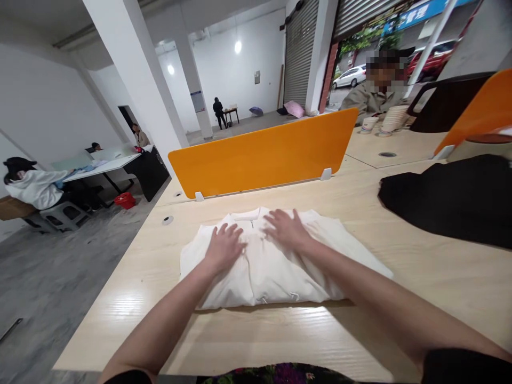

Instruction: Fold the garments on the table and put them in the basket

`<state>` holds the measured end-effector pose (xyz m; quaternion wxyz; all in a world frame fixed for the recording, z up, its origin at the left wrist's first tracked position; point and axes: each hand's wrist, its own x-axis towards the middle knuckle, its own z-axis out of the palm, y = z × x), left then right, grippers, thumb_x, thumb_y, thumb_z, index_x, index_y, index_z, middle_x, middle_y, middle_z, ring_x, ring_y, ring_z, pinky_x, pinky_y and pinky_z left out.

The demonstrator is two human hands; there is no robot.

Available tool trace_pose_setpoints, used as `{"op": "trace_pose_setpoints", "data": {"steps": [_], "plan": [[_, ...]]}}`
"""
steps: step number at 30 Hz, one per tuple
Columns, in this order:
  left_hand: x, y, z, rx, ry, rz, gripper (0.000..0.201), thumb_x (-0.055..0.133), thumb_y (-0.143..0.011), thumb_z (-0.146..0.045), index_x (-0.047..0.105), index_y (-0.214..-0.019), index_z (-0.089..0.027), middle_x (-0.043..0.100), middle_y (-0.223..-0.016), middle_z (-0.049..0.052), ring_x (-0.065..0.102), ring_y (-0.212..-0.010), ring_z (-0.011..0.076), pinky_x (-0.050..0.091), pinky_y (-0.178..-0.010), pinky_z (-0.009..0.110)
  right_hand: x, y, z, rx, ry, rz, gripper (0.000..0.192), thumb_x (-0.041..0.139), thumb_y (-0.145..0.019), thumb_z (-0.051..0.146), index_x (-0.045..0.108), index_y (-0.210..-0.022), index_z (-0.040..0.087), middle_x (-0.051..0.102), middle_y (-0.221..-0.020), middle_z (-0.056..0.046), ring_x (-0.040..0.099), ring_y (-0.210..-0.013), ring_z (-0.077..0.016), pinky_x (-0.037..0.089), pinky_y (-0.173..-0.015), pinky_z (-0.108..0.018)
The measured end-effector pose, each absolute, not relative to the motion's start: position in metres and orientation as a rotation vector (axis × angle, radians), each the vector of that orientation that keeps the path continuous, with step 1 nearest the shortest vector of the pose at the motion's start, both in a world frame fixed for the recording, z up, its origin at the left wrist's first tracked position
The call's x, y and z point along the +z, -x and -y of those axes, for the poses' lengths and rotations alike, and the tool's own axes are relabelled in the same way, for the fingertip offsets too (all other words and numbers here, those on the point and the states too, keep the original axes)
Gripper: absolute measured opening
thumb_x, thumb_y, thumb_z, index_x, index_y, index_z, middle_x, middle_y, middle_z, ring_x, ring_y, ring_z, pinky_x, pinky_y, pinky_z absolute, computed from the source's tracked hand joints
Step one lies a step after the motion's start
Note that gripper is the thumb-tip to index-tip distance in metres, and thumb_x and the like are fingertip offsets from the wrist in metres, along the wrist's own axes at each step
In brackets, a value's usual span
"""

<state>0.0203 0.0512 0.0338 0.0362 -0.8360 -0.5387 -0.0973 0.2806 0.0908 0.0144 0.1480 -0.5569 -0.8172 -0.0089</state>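
A white zip-front jacket (pixel 276 272) lies on the pale wooden table (pixel 132 298) in front of me, its collar pointing away and its zip pull near the top middle. Drawstring ends show at its near edge. My left hand (pixel 226 245) rests flat on the left part of the jacket, fingers spread. On the right of the zip, my right hand (pixel 286 228) lies over the upper front, fingers apart and slightly blurred. Neither hand grips the cloth.
An orange divider (pixel 264 152) stands behind the jacket. To the right lies a black cloth (pixel 448 200); beyond it are stacked paper cups (pixel 394 120) and a seated person (pixel 376 88). On the left, other people sit at a white table (pixel 102 165) near a red bucket (pixel 125 200).
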Motion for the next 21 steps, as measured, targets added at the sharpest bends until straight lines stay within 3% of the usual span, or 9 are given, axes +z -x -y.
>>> {"op": "trace_pose_setpoints", "data": {"steps": [3, 6, 11, 16, 21], "plan": [[0.008, -0.033, -0.059, -0.03, 2.587, 1.744, 0.059, 0.033, -0.089, -0.061, 0.036, -0.142, -0.035, 0.026, -0.154, 0.0, 0.014, -0.142, 0.0357, 0.008, -0.112, 0.061, -0.013, -0.26, -0.089, 0.141, 1.417, 2.57, 0.055, 0.028, -0.092, 0.056, 0.041, -0.141, 0.033, 0.033, -0.152, -0.003, 0.021, -0.14, -0.0307, 0.011, -0.109, -0.061], [-0.008, -0.025, -0.076, 0.026, 2.488, 1.916, 0.063, 0.025, -0.09, -0.063, 0.028, -0.146, -0.034, 0.02, -0.156, 0.0, 0.012, -0.143, 0.0352, 0.009, -0.113, 0.057, -0.025, -0.264, -0.101, 0.221, 1.447, 2.574, 0.058, 0.024, -0.093, 0.057, 0.036, -0.144, 0.033, 0.029, -0.153, -0.002, 0.018, -0.141, -0.0301, 0.011, -0.111, -0.058], [-0.012, -0.015, -0.082, -0.015, 2.506, 1.898, 0.066, 0.021, -0.089, -0.066, 0.029, -0.146, -0.033, 0.021, -0.156, 0.001, 0.014, -0.142, 0.0356, 0.01, -0.114, 0.056, -0.011, -0.267, -0.124, 0.391, 1.526, 2.568, 0.059, 0.03, -0.09, 0.06, 0.041, -0.141, 0.034, 0.034, -0.151, -0.002, 0.023, -0.14, -0.0301, 0.019, -0.109, -0.058], [-0.014, -0.02, -0.077, -0.063, 2.488, 1.889, 0.067, 0.018, -0.089, -0.065, 0.029, -0.146, -0.032, 0.023, -0.156, 0.0, 0.016, -0.142, 0.0324, 0.012, -0.114, 0.054, -0.018, -0.256, -0.141, 0.163, 1.654, 2.431, 0.062, 0.028, -0.089, 0.061, 0.039, -0.142, 0.032, 0.028, -0.154, -0.002, 0.019, -0.141, -0.0321, 0.014, -0.109, -0.062], [-0.012, 0.004, -0.078, -0.031, 2.35, 1.981, 0.068, 0.018, -0.089, -0.065, 0.035, -0.144, -0.029, 0.03, -0.153, 0.003, 0.019, -0.141, 0.0331, 0.009, -0.114, 0.055, -0.035, -0.258, -0.146, 0.206, 1.724, 2.418, 0.06, 0.024, -0.09, 0.059, 0.038, -0.143, 0.033, 0.025, -0.155, 0.004, 0.019, -0.141, -0.0303, 0.017, -0.11, -0.057]]}}
